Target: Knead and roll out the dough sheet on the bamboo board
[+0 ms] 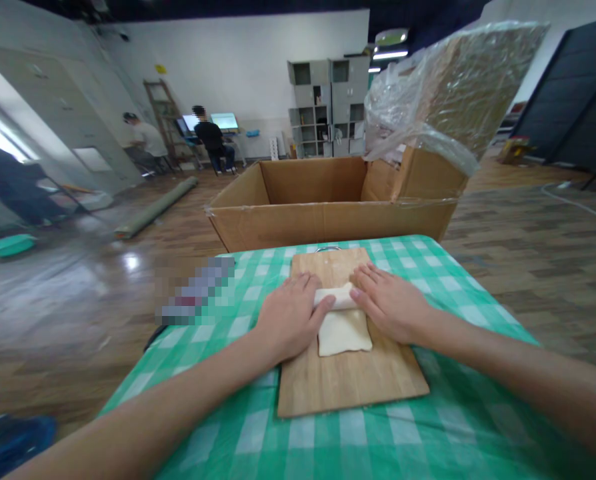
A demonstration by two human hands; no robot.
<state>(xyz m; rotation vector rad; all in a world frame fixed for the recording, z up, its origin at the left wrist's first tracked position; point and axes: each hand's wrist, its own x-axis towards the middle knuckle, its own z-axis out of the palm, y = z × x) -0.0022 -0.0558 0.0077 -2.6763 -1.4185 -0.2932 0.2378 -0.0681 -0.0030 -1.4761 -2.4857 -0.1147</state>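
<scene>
A flattened sheet of pale dough lies on a wooden cutting board. Across its far part rests a short white rolling pin. My left hand covers the pin's left end, with the thumb along it and the fingers stretched forward. Over the right end lies my right hand, its thumb and fingers against the pin. Both ends of the pin are hidden under my hands. A bit of dough shows just beyond the pin.
A green-and-white checked cloth covers the table. At its left edge lies a blurred-out object. A big open cardboard box stands beyond the table. Two people sit farther back, one in a dark shirt.
</scene>
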